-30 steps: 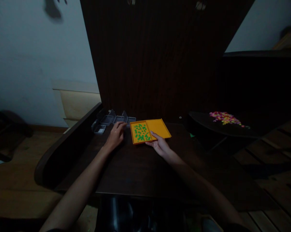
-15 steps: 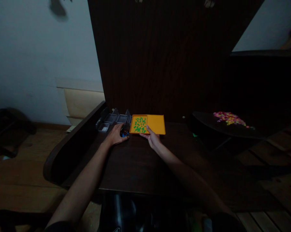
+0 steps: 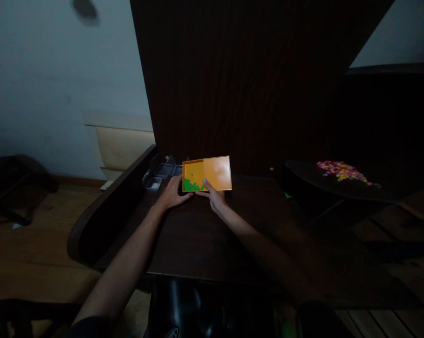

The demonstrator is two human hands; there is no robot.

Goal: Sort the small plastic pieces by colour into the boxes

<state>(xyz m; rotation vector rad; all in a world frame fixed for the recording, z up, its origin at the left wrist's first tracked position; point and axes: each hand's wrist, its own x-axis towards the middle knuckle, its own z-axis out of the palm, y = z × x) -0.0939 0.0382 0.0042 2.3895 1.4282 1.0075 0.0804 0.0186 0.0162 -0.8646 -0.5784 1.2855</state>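
With fingers of right hand (image 3: 215, 197) clamped on yellow box (image 3: 218, 172) at twelve o'clock, tilt slowly to avoid spilling green pieces (image 3: 191, 186) heaped toward its seven o'clock. Steady left hand (image 3: 169, 193) at box's eight o'clock; too dim to tell whether gripping anything.

The yellow case (image 3: 217, 170), spread open with both halves side by side, was tilted, near edge down; small green pieces (image 3: 191, 186) lay bunched along that edge in the case's left half.
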